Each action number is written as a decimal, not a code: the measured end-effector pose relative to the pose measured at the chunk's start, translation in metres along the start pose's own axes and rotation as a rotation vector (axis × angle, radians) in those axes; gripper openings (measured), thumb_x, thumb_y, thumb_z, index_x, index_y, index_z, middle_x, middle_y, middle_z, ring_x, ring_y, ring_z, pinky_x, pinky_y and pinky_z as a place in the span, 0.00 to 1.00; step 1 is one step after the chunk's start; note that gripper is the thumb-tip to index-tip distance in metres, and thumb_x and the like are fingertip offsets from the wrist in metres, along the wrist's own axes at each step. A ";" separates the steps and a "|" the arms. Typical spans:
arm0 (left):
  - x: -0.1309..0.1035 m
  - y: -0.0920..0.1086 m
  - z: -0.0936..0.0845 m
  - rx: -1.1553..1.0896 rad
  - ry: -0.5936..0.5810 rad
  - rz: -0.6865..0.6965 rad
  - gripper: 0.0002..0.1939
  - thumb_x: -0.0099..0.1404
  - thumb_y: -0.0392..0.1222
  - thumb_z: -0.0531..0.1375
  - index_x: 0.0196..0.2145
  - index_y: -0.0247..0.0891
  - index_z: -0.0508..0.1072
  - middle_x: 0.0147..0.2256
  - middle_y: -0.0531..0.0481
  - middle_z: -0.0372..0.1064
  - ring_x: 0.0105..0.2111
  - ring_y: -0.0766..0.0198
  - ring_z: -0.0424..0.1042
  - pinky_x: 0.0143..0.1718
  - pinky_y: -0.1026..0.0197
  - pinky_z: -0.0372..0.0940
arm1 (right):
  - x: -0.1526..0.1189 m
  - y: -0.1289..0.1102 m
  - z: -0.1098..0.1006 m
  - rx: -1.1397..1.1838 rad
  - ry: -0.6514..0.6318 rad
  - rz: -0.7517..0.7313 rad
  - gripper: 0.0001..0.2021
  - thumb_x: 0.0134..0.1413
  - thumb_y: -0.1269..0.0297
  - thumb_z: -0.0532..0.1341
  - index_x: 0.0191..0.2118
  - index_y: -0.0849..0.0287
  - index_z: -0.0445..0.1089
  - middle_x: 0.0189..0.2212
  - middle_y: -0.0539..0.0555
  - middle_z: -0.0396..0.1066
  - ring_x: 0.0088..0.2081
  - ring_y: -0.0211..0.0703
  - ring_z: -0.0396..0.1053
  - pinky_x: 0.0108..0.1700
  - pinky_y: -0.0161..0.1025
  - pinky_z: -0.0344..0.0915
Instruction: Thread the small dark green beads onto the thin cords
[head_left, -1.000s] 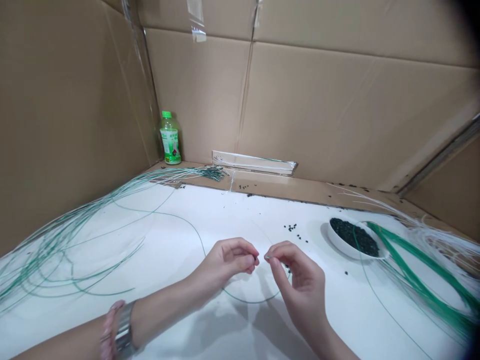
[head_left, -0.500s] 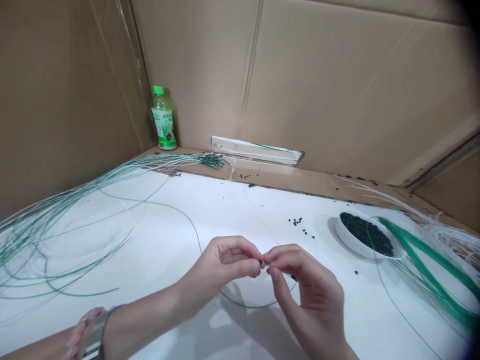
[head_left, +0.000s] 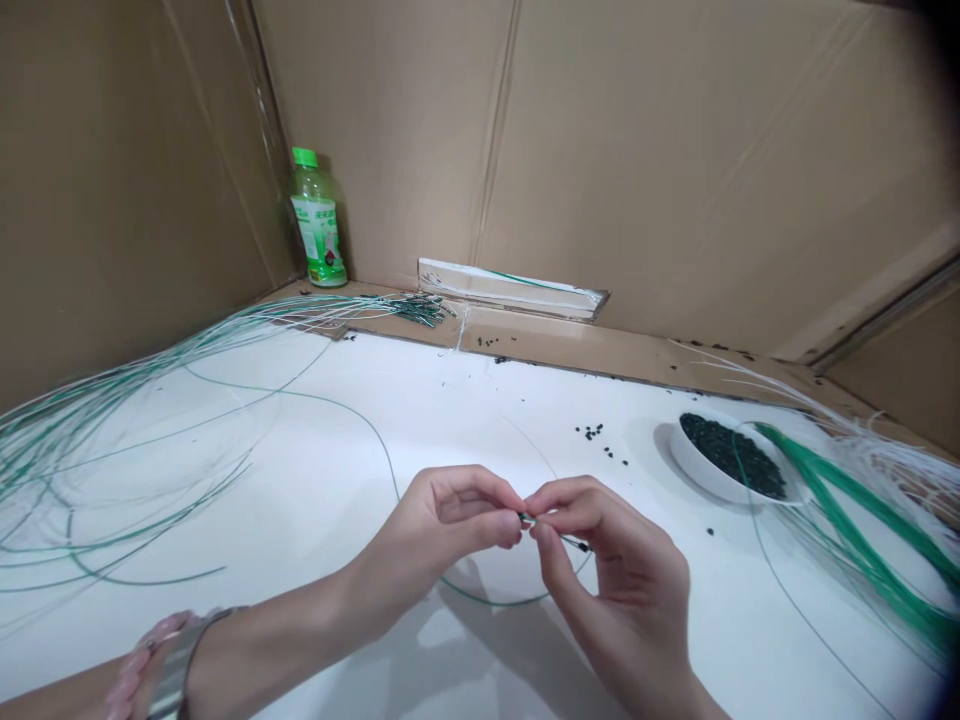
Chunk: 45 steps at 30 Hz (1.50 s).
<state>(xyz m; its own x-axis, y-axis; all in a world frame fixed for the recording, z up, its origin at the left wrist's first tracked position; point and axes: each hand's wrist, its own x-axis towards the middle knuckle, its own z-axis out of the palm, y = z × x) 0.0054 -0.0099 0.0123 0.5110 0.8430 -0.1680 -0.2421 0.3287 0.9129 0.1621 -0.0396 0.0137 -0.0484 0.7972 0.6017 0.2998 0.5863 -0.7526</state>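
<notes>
Bead [head_left: 523, 518] sits left of and nearer than the white bowl [head_left: 694, 474], pinched in left hand [head_left: 459, 515]; right hand [head_left: 626, 575] pinches green strand [head_left: 530, 521] beside it, apparently for fine control. Loose beads [head_left: 589, 434] lie left of bowl.

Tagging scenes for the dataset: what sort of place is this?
Probably a makeshift work booth: cardboard walls around a white tabletop, a white bowl full of small dark pieces, and bundled green and white strands.

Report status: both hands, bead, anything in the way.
Left hand pinching dark bead; right hand pinching green wire. Bead at wire; whether strung, can't tell. Loose beads beyond, white bowl right, both clear of hands.
</notes>
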 end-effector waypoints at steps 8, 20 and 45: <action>0.000 0.000 0.002 -0.014 0.017 0.009 0.04 0.55 0.39 0.65 0.29 0.37 0.74 0.28 0.54 0.72 0.33 0.71 0.70 0.37 0.70 0.62 | 0.002 0.000 0.002 -0.035 0.010 -0.024 0.08 0.48 0.80 0.59 0.26 0.60 0.65 0.28 0.51 0.70 0.30 0.35 0.71 0.29 0.32 0.68; -0.001 0.001 0.000 0.054 -0.007 0.139 0.03 0.57 0.38 0.65 0.29 0.36 0.74 0.29 0.54 0.71 0.32 0.72 0.70 0.37 0.70 0.64 | 0.005 -0.004 0.001 -0.116 0.005 -0.178 0.08 0.47 0.82 0.58 0.28 0.62 0.67 0.28 0.54 0.71 0.29 0.35 0.71 0.28 0.31 0.69; -0.001 0.006 0.001 0.244 0.179 0.292 0.07 0.56 0.37 0.65 0.27 0.36 0.69 0.27 0.54 0.70 0.31 0.71 0.70 0.36 0.69 0.65 | 0.004 0.000 -0.005 -0.182 -0.031 -0.070 0.07 0.48 0.79 0.59 0.28 0.60 0.68 0.29 0.53 0.70 0.32 0.37 0.70 0.30 0.33 0.67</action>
<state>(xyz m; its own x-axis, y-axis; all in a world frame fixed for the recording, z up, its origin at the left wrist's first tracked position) 0.0044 -0.0088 0.0178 0.2935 0.9535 0.0687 -0.1420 -0.0276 0.9895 0.1669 -0.0368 0.0175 -0.1034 0.7608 0.6407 0.4614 0.6073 -0.6467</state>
